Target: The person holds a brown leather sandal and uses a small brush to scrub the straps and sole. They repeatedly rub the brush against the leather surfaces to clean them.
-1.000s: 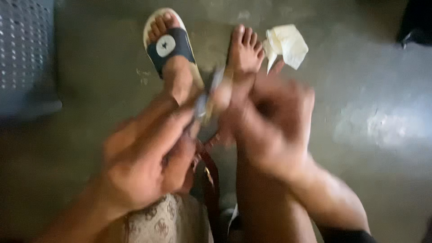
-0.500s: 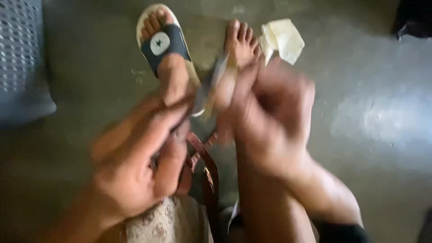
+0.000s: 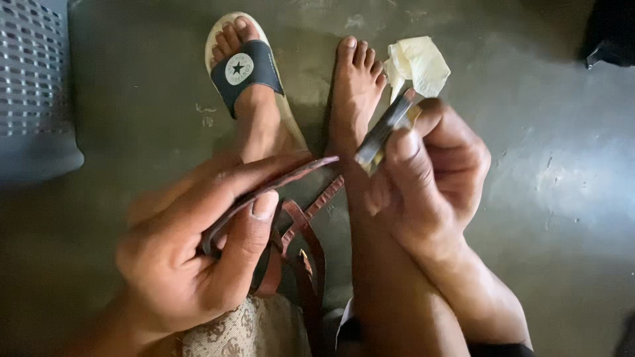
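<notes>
My left hand (image 3: 192, 251) grips a brown leather sandal strap (image 3: 278, 185), thumb pressed over it, with more brown straps and a buckle (image 3: 301, 248) hanging below. My right hand (image 3: 430, 178) is closed on a small metallic tube (image 3: 383, 132), held tilted just right of the strap's free end. The tube's tip sits apart from the strap. Beneath the hands are my two feet: the left foot in a dark slide sandal (image 3: 241, 69) with a round star emblem, the right foot (image 3: 357, 86) bare on the floor.
A crumpled whitish wrapper (image 3: 420, 63) lies on the dark concrete floor (image 3: 549, 198) beside the bare toes. A grey perforated plastic basket (image 3: 33, 86) stands at the left edge. A dark object (image 3: 608, 33) sits in the top right corner.
My hands have drawn apart. The right hand moved right with the tube, away from the strap, and the left hand lowered, still holding the strap.
</notes>
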